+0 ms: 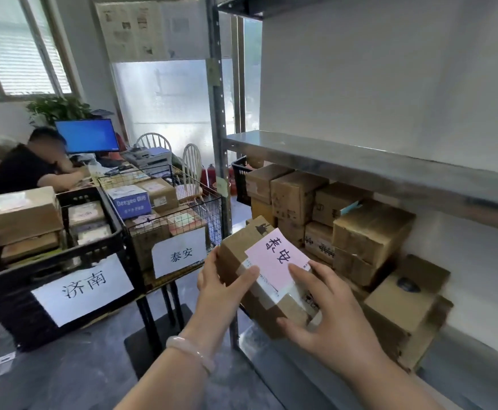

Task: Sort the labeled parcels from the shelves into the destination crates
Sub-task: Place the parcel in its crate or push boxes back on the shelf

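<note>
Holding a cardboard parcel (pixel 237 247) at the front corner of the lower shelf (pixel 286 377), beside the steel upright; resting or lifted, cannot tell. Gripping its left side with the left hand (pixel 224 288), thumb across the top. Clasping its near end with the right hand (pixel 330 315), fingers curling over the taped top and thumb pressing the near face. Running its long axis diagonally, far end pointing up-left. Showing a pink label (pixel 277 258) face-up, reading 泰安. Standing left on grey floor: a wire crate (pixel 212 208) signed 泰安 and a black crate (pixel 99 247) signed 济南, both holding boxes. Stacking behind on the shelf: brown cartons (pixel 372 229). Glowing beyond: a blue monitor (pixel 88 136).
</note>
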